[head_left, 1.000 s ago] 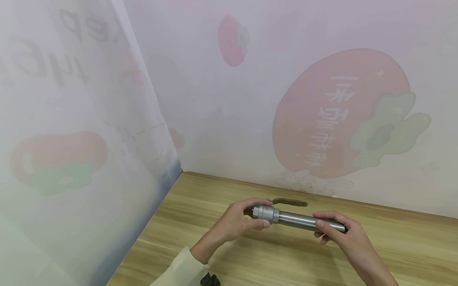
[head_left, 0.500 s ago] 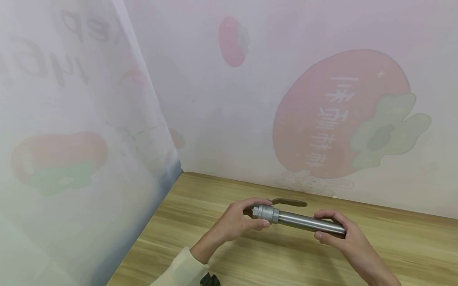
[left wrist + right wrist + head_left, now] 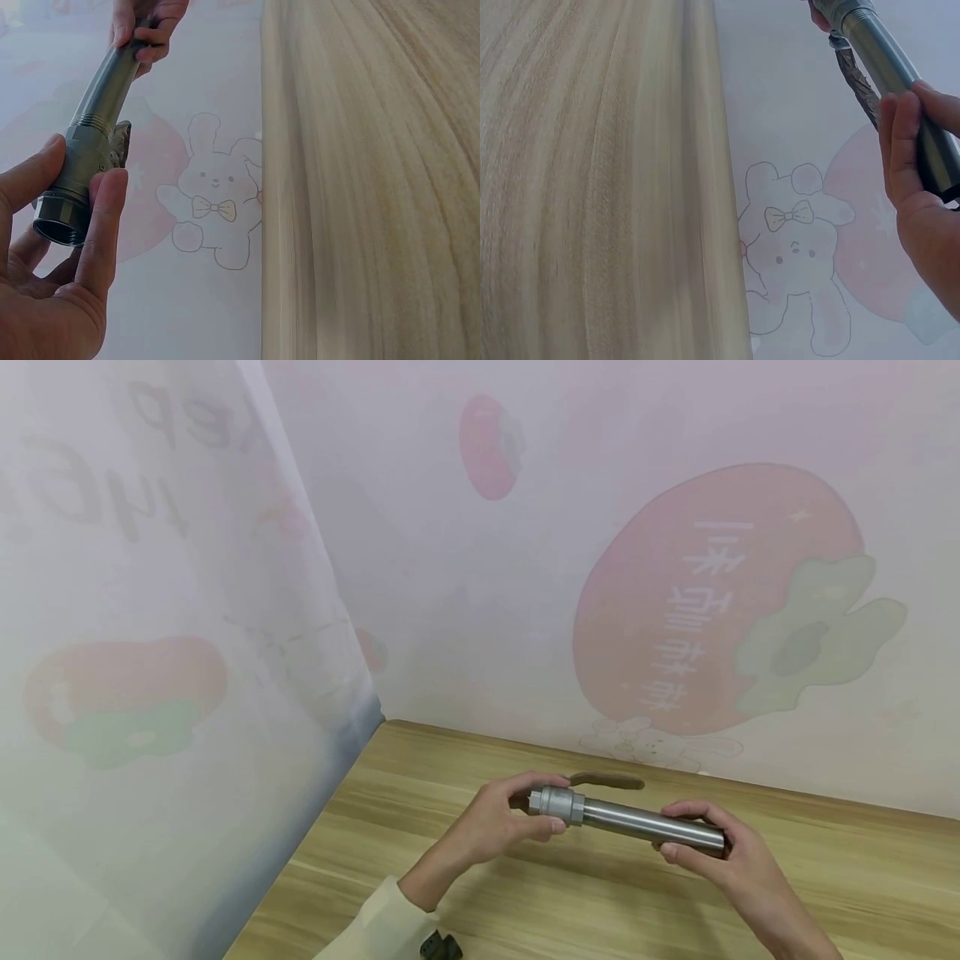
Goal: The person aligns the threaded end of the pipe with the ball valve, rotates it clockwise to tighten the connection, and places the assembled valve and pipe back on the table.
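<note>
A metal ball valve point(image 3: 557, 806) with a long lever handle point(image 3: 609, 781) is joined to a shiny steel pipe point(image 3: 637, 823), and both are held up over the table. My left hand point(image 3: 495, 822) grips the valve body between thumb and fingers. The valve's open round end faces out in the left wrist view, and threads point(image 3: 93, 121) show where the pipe enters it. Around the pipe's far end curls my right hand point(image 3: 731, 852), thumb on the near side. In the right wrist view the lever point(image 3: 856, 86) runs alongside the pipe, apart from it.
A wood-grain table point(image 3: 420, 768) lies beneath the hands. Printed cloth walls point(image 3: 450, 593) close in its back and left sides. A small black object point(image 3: 441, 946) sits by the left sleeve point(image 3: 386, 922).
My right hand has shifted its fingers and thumb around the pipe's end, which shows more of the pipe. The left hand and the valve stay almost in place, the lever tilting very slightly.
</note>
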### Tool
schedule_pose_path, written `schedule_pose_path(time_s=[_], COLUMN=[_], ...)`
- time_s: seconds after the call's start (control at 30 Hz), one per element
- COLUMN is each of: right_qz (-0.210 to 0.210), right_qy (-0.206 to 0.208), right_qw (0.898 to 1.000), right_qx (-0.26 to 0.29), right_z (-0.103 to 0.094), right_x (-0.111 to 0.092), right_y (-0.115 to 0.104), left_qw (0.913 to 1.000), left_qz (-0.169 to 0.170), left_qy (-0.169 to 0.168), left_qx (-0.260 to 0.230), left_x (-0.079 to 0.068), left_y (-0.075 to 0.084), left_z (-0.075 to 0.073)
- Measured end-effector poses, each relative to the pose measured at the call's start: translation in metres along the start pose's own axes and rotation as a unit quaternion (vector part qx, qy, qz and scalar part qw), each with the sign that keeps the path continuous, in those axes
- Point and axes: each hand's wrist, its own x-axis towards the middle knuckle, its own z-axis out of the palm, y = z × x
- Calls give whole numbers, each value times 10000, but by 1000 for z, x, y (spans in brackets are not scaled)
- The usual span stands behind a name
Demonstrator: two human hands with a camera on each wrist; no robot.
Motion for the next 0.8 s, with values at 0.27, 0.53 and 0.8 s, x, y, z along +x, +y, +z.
schedule_pose_path(time_s=[0.27,0.53,0.8], right_qz=[-17,16,122], right_qy=[208,202,186], right_qw=[9994,9991,9992], right_qx=[-276,-369,-338], right_z=[-1,-2,-3], right_x=[0,0,-1], right_y=[0,-4,-4], left_qw=[10000,10000,10000], left_qz=[-6,-2,-52], left_qy=[-19,-43,-23], left_qx=[-42,-51,-82], left_x=[1,1,0], left_y=[0,-1,-1], left_z=[0,0,0])
